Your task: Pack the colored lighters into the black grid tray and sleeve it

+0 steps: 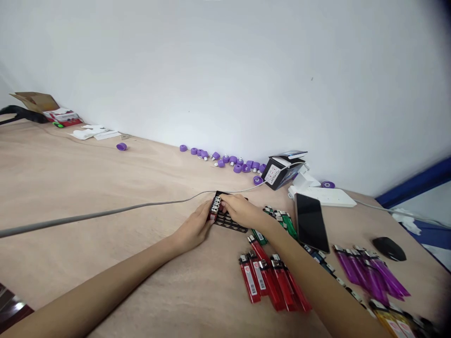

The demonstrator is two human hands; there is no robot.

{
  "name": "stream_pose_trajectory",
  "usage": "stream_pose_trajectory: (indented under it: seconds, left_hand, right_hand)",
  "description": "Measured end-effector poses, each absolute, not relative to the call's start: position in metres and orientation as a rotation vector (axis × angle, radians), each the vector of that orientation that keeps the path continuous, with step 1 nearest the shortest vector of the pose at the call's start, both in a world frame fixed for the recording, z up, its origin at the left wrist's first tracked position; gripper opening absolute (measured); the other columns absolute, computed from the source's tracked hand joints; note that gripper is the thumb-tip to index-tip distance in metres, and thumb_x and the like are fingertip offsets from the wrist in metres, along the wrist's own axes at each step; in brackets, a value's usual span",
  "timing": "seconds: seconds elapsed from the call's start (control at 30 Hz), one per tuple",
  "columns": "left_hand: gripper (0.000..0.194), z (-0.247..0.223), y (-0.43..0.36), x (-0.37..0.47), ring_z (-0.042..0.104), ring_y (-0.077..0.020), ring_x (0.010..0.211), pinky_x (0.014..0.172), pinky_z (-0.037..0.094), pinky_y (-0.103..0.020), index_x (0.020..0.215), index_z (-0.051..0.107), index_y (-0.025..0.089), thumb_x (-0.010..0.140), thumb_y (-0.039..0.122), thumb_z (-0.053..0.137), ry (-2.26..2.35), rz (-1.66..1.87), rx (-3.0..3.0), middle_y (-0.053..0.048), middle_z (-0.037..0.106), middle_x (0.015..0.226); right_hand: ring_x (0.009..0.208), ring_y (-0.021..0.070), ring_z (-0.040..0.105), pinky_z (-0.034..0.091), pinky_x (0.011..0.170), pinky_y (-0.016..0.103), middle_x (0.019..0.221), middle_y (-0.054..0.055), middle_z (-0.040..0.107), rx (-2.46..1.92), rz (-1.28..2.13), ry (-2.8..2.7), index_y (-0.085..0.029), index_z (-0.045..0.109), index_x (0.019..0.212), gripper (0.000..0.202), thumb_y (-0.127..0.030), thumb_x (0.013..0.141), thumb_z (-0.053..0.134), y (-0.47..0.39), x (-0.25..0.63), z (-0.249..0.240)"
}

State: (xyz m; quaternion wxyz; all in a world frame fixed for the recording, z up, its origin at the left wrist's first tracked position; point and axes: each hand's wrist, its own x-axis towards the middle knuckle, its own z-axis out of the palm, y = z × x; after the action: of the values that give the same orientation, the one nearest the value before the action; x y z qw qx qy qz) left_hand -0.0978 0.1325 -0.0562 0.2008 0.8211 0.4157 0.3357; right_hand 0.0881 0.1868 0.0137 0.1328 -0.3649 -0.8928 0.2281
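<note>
A black rack with a grid of openings (230, 224) lies on the table between my hands. Along its left side stands a row of lighters (215, 205), their metal tops up. My left hand (197, 223) is closed against the rack's left side, its fingers beside that row. My right hand (241, 210) reaches over the rack from the right, thumb and fingers pinched at a lighter in the row; the fingertips are partly hidden. Loose red lighters (269, 281) lie below my right forearm, and green lighters (289, 223) lie just right of the right wrist.
Purple lighters (369, 272), yellow lighters (391, 324), a phone (312, 221) and a black mouse (389, 248) lie at the right. A grey cable (105, 213) crosses behind the rack. Several purple caps (225, 159), a black box (282, 171) and a white power strip (331, 196) line the wall.
</note>
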Motion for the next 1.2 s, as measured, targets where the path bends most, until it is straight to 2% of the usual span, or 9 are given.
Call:
stream_pose_trajectory:
  seconds: [0.1,0.17,0.27,0.37,0.53,0.67,0.8,1.07,1.2]
  left_hand:
    - [0.058,-0.06,0.132,-0.098,0.044,-0.0277,0.135,0.112,0.039,-0.049,0.15,0.023,0.016,0.095,0.017,0.042,1.181,0.932,2.32,-0.019,0.045,0.146]
    - [0.062,-0.062,0.129,-0.098,0.04,-0.0308,0.138,0.113,0.037,-0.053,0.151,0.019,0.015,0.094,0.017,0.043,1.216,0.939,2.321,-0.021,0.041,0.148]
    - [0.072,-0.056,0.117,-0.096,0.028,-0.0385,0.143,0.112,0.032,-0.062,0.153,0.009,0.012,0.093,0.022,0.047,1.362,0.991,2.36,-0.026,0.029,0.153]
    - [0.076,-0.039,0.095,-0.09,0.024,-0.0386,0.145,0.113,0.031,-0.06,0.154,0.008,0.013,0.093,0.024,0.051,1.515,1.064,2.538,-0.025,0.023,0.155]
    - [0.073,-0.027,0.053,-0.069,0.037,-0.0312,0.139,0.113,0.038,-0.048,0.152,0.016,0.015,0.091,0.027,0.054,1.265,0.93,2.594,-0.02,0.036,0.15]
    - [0.096,-0.037,0.034,-0.049,0.042,-0.0357,0.133,0.108,0.042,-0.052,0.151,0.013,0.015,0.078,0.043,0.07,1.095,0.62,2.473,-0.021,0.041,0.146]
    - [0.102,-0.039,0.033,-0.034,0.044,-0.0409,0.128,0.106,0.039,-0.06,0.149,0.019,0.016,0.073,0.053,0.074,1.129,0.532,2.407,-0.023,0.046,0.14]
    - [0.094,-0.039,0.041,-0.028,0.05,-0.038,0.122,0.103,0.042,-0.056,0.147,0.019,0.014,0.074,0.036,0.073,1.049,0.729,2.377,-0.022,0.052,0.133]
    - [0.089,-0.031,0.045,-0.039,0.049,-0.0343,0.124,0.104,0.043,-0.052,0.148,0.015,0.02,0.078,0.031,0.067,0.783,0.963,2.412,-0.019,0.049,0.136]
  right_hand:
    - [0.093,0.0203,0.064,0.045,0.082,0.029,0.102,0.012,0.071,-1.067,0.642,-2.533,-0.014,0.062,0.105,0.027,-0.005,0.095,0.039,0.18,0.096,0.014]
    - [0.095,0.0195,0.065,0.046,0.083,0.029,0.103,0.011,0.072,-1.099,0.623,-2.452,-0.014,0.059,0.113,0.03,-0.006,0.095,0.038,0.17,0.108,0.016]
    - [0.076,0.0164,0.068,0.047,0.074,0.026,0.085,0.004,0.074,-1.161,0.576,-2.269,-0.018,0.062,0.103,0.023,-0.013,0.096,0.041,0.145,0.135,0.019]
    - [0.059,0.0136,0.065,0.045,0.062,0.024,0.074,-0.001,0.074,-1.204,0.537,-2.14,-0.021,0.061,0.09,0.015,-0.021,0.096,0.047,0.112,0.162,0.016]
    - [0.046,0.012,0.058,0.04,0.048,0.022,0.058,-0.003,0.067,-1.252,0.465,-2.045,-0.021,0.061,0.081,0.019,-0.023,0.096,0.049,0.067,0.189,0.001]
    - [0.044,0.0107,0.053,0.037,0.047,0.022,0.053,-0.003,0.06,-1.149,0.274,-2.058,-0.019,0.06,0.072,0.024,-0.021,0.095,0.052,0.052,0.191,-0.006]
    - [0.042,0.0095,0.045,0.033,0.047,0.023,0.049,-0.004,0.049,-1.093,0.181,-2.133,-0.02,0.051,0.06,0.036,-0.019,0.096,0.048,0.048,0.183,-0.006]
    - [0.04,0.0103,0.045,0.031,0.045,0.024,0.046,-0.004,0.046,-1.266,0.363,-1.976,-0.021,0.045,0.057,0.041,-0.028,0.097,0.045,0.039,0.169,-0.013]
    - [0.047,0.014,0.054,0.036,0.046,0.024,0.054,-0.002,0.056,-1.438,0.717,-1.815,-0.02,0.058,0.078,0.028,-0.039,0.095,0.048,0.032,0.156,-0.012]
